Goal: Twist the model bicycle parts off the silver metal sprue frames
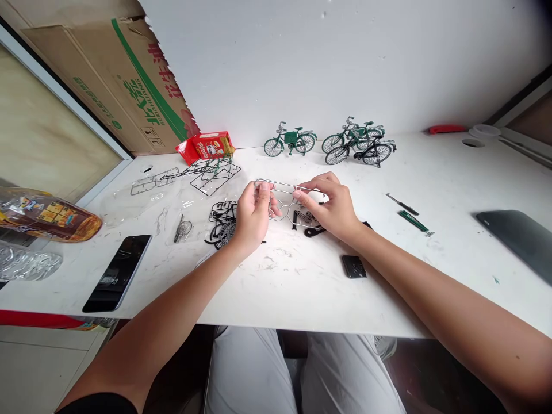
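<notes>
Sprue [285, 184] is pinched by the fingers of left hand [251, 217] and right hand [334, 201]; black parts [221, 224] are partly blocked by the left; model bicycles [290, 138] are ranged behind.

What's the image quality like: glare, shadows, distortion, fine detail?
Head view: glossy black rectangular phone shows a pale reflection; head view: soft shadow under the right forearm on the white table; head view: wide-angle stretch toward the edges, top-right corner dark; head view: thin silver wire-like frame between left hand and right hand too fine to trace fully.
</notes>
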{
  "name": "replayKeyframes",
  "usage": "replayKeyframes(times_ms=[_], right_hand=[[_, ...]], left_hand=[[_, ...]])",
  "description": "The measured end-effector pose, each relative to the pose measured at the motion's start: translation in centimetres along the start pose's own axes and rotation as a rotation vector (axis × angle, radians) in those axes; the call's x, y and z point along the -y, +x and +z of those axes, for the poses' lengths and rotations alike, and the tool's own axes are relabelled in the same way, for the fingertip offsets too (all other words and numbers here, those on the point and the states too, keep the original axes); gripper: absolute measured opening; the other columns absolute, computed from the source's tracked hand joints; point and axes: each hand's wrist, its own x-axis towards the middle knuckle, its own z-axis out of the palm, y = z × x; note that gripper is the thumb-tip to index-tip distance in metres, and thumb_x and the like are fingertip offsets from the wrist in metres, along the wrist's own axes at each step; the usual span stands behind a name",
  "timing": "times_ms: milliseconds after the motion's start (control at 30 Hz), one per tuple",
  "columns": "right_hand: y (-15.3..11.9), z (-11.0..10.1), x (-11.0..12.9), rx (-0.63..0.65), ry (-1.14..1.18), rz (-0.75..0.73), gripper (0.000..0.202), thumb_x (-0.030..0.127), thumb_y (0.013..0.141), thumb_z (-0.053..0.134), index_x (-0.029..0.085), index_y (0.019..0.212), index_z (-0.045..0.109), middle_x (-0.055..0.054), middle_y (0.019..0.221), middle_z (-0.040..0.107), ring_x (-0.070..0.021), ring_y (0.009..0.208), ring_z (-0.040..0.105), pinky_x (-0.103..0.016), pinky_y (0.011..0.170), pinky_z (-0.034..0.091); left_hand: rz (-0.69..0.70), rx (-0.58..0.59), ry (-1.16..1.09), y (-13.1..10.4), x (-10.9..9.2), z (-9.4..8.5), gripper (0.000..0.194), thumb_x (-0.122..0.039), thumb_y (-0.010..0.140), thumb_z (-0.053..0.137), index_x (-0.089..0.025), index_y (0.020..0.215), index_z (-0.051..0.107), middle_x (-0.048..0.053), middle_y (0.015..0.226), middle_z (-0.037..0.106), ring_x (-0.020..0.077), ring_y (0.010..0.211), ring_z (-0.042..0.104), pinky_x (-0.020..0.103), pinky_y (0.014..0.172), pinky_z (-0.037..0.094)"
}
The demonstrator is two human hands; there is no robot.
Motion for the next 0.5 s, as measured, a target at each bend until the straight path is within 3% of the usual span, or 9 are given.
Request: replayKeyframes(times_ms=[200,367,500], right_hand=[[-0.1,0.2,-0.2,0.019,0.026,-0.036,0.025,0.050,0.092,0.082,0.027,0.102,0.082,-0.006,0.092,0.080,-0.0284,0.097,0.069,-0.045,0.083,0.057],[0.0,-0.1,1.1,-0.047,-0.051,-0.107,0.020,0.040,0.096,0.079,0.026,0.084,0.073,-0.004,0.081,0.075,-0.0267,0.087,0.067,-0.047,0.085,0.052],[-0.1,-0.1,1.7,-0.075,-0.162,-0.200,0.019,0.029,0.097,0.075,0.025,0.081,0.065,-0.002,0.077,0.074,-0.0240,0.081,0.065,-0.046,0.086,0.047]], left_hand=[[0.054,0.069,0.096,-0.1,0.5,-0.1,0.035,-0.055,0.100,0.071,-0.022,0.102,0.063,-0.002,0.074,0.064,0.0125,0.060,0.068,0.025,0.061,0.055],[0.087,0.061,0.170,0.1,0.3,-0.3,0.034,-0.053,0.099,0.072,-0.020,0.099,0.064,0.000,0.075,0.070,0.0145,0.068,0.073,0.026,0.069,0.056],[0.053,0.061,0.160,0.2,0.0,-0.3,0.036,-0.054,0.097,0.074,-0.020,0.096,0.064,0.001,0.076,0.072,0.0147,0.070,0.074,0.026,0.071,0.057]])
